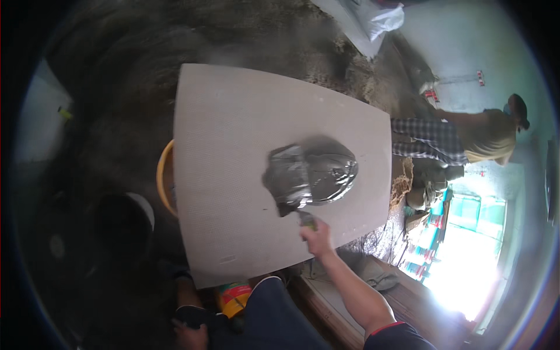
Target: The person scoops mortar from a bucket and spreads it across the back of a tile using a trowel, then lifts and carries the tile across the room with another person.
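Observation:
A pale tile-like board with a fine ridged surface lies before me. My right hand is closed round the green handle of a trowel, whose blade reaches the edge of a glossy mound of wet grey mortar on the board. My left hand hangs low beside my dark shorts at the bottom left, dim and too unclear to read its fingers.
A yellow tub sits partly under the board's left side, near a dark bucket. A yellow container is below. A person in checked trousers works at the right. A white sack lies beyond; a bright window is right.

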Available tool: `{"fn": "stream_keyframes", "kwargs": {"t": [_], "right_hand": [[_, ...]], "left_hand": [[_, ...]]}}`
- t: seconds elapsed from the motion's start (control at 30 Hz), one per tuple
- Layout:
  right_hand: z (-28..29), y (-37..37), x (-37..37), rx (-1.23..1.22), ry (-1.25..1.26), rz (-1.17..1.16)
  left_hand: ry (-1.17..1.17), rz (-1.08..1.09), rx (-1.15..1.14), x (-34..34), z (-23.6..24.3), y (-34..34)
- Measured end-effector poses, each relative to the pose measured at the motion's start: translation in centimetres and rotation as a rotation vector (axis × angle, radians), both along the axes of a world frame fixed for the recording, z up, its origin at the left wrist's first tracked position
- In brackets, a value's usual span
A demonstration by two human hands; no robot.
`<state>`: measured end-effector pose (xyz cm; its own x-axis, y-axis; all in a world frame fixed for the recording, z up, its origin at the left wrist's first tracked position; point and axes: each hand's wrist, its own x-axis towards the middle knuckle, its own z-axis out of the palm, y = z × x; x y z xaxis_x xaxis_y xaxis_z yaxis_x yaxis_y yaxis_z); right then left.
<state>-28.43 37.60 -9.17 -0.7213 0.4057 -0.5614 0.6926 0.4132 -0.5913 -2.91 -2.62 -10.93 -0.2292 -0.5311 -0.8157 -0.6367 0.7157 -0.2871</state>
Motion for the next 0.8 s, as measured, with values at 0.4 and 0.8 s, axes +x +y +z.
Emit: {"fn": "stream_keyframes", "kwargs": {"t": [0.4, 0.8], "right_hand": [[-7.3, -43.2, -11.5, 0.316, -0.113, 1.533], [-23.5, -52.3, -2.8, 0.363, -0.430, 1.010]], "left_hand": [[0.242, 0.182, 0.132, 1.5, 1.3, -5.4], [0.136, 0.418, 0.344, 2.4, 1.4, -9.6]]}}
